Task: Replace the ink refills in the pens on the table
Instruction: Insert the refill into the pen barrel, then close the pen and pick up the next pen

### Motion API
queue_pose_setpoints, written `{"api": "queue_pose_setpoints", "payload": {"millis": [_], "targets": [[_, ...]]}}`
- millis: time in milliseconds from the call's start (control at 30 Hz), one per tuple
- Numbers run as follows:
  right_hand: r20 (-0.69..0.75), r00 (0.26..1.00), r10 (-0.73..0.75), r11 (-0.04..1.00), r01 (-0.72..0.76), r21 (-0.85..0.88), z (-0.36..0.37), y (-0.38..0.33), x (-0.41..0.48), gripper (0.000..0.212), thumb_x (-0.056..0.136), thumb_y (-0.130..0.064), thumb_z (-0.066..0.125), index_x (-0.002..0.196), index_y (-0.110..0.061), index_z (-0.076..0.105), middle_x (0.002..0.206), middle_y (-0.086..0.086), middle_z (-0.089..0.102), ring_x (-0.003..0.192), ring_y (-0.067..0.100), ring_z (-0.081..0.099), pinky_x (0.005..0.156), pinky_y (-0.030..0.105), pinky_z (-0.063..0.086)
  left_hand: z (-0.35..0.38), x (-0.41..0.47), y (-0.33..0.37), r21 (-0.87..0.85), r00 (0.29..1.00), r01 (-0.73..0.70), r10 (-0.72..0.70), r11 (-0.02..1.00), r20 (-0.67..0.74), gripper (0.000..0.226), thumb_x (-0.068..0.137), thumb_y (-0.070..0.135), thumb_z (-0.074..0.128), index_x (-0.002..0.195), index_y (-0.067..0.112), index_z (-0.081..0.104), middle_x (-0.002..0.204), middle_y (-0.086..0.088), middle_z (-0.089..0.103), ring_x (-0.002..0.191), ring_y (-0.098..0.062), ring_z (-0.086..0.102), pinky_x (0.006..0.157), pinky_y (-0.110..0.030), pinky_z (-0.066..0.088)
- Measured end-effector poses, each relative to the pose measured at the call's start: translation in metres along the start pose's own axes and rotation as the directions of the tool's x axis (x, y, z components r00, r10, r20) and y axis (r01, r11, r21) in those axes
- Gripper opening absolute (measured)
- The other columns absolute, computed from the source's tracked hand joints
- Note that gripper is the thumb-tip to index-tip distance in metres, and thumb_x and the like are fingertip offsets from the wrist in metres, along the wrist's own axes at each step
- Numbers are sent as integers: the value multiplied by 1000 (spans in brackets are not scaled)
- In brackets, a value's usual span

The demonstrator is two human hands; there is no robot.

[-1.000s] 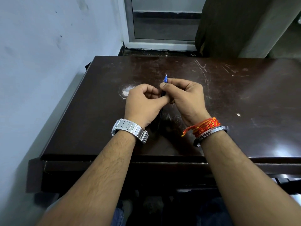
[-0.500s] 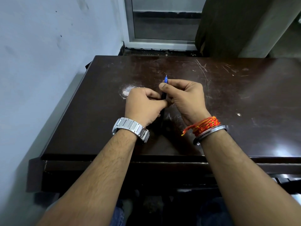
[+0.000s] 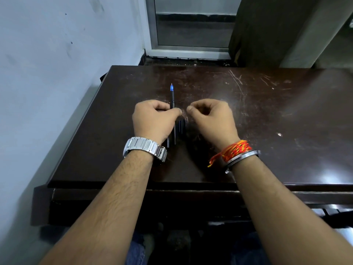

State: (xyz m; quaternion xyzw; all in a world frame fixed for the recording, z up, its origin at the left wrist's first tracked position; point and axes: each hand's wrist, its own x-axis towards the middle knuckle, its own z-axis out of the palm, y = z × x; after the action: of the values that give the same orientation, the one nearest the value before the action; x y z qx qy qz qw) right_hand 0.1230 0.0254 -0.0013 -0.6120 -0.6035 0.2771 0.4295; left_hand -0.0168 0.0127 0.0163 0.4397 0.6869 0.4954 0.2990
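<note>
Refill (image 3: pixel 172 96) pinched in left hand (image 3: pixel 152 119), tip away; right hand (image 3: pixel 212 117) curled, apparently empty. Judged mid-swap; next, sleeve it into a barrel on desk (image 3: pixel 267 115).

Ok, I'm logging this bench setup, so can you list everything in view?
pen: one, dark barrel with blue tip, held in the left hand, pointing away over the table
pens or refills: a few dark sticks lying on the table between the hands, count unclear
table: one, dark brown, scratched, against the wall
wall: pale blue-white, at left
window frame: white, behind the table
watch: one, silver, left wrist
thread band: red and orange, right wrist
bangle: one, silver, right wrist
left hand: grip closed on the pen
right hand: curled, apart from the pen
</note>
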Motion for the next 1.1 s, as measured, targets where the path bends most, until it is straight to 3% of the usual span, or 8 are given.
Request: {"api": "queue_pose_setpoints", "payload": {"millis": [100, 233, 567, 667, 833, 933, 1000, 1100], "targets": [[70, 996, -61, 980, 73, -187, 4, -5, -7, 15, 83, -31, 75, 91, -17, 75, 75, -9, 68, 68, 2, 60, 63, 7, 42, 1, 0, 0, -8, 1000, 14, -14, 1000, -16, 15, 54, 30, 83, 57, 23, 69, 61, 4, 71, 60, -19, 70, 64, -41, 62], [132, 989, -66, 936, 107, -336, 10, -6, -13, 24, 78, -33, 78, 83, -10, 72, 82, 5, 71, 79, 20, 65, 73, 28, 52, 2, -2, 0, 25, 1000, 0, 0, 1000, -1, 14, 55, 29, 81, 54, 23, 68, 59, 6, 69, 58, -18, 69, 63, -41, 62], [147, 988, 52, 943, 0, -334, 5, -6, -11, 29, 72, -30, 75, 61, -4, 69, 55, 6, 62, 53, 17, 59, 40, 19, 39, 3, -6, -1, 72, 998, -21, 16, 997, 61, 15, 61, 26, 82, 55, 23, 68, 55, 9, 67, 52, -14, 63, 57, -27, 52], [55, 998, 37, 959, -20, -282, 1, -6, -8, 33, 75, -34, 74, 65, -3, 71, 60, 10, 67, 60, 18, 62, 49, 25, 45, 4, -8, -1, 67, 997, -19, 14, 998, 79, 20, 62, 27, 82, 50, 25, 66, 49, 11, 64, 48, -11, 62, 53, -23, 47], [-19, 997, 71, 979, -73, -191, -6, -6, -4, 18, 77, -32, 73, 72, -15, 73, 56, -10, 61, 59, 1, 58, 46, 5, 37, 5, -10, 1, 79, 993, -21, 11, 997, 119, 18, 62, 29, 80, 49, 25, 68, 45, 13, 63, 38, -5, 58, 44, -16, 40], [-97, 991, 87, 989, -98, -110, -6, -7, -2, 12, 76, -30, 70, 68, -21, 70, 54, -13, 60, 54, -6, 55, 48, 3, 38, 7, -13, 1, 95, 989, -36, 22, 995, 144, 10, 60, 29, 79, 55, 31, 71, 49, 14, 65, 43, -8, 61, 47, -18, 43], [-139, 981, 133, 991, -133, 9, -6, -8, 1, 12, 76, -30, 68, 75, -19, 72, 64, -8, 68, 62, 2, 64, 60, 14, 50, 9, -15, 2, 108, 984, -57, 38, 993, 174, 12, 61, 29, 79, 58, 38, 71, 50, 15, 66, 45, -8, 62, 50, -20, 44], [-176, 958, 226, 942, -169, 290, -7, -11, 5, 8, 78, -23, 68, 83, -19, 73, 72, -3, 73, 66, 13, 70, 72, 37, 61, 11, -15, 1, 129, 975, -84, 55, 988, 216, 16, 62, 29, 81, 52, 26, 68, 50, 14, 66, 43, -6, 60, 51, -19, 44]]}}
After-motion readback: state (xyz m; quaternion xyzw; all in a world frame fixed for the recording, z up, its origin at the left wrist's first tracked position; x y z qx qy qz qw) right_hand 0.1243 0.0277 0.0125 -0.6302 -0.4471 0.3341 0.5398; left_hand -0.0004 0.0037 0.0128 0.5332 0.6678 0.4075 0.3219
